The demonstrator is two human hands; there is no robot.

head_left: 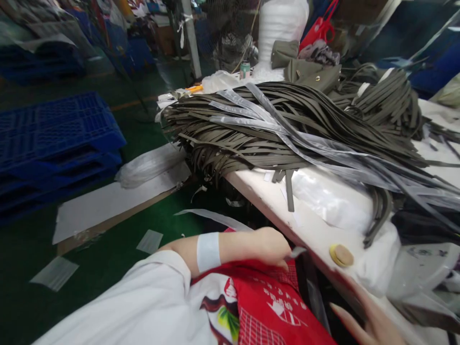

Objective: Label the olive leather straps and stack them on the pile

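Note:
My left hand [272,247] is curled closed in front of my red apron [273,302]. A short end of a grey strip [298,252] pokes out by its fingers; the rest of the grip is hidden. Below it a dark strip [316,292] hangs between the apron and the table edge. My right hand [372,311], blurred, is at the lower right by the table edge, with thumb and fingers apart and nothing visible between them. A large bundle of olive-grey straps [305,110] lies across the white table [262,191], with clear plastic strips [273,124] over it.
On the table are a round yellow-rimmed disc [341,255], a drink can [245,70], a white foam roll [282,31] and a second strap bundle [391,100]. Blue pallets [57,139] stand at left. Cardboard [118,201] and plastic scraps lie on the green floor.

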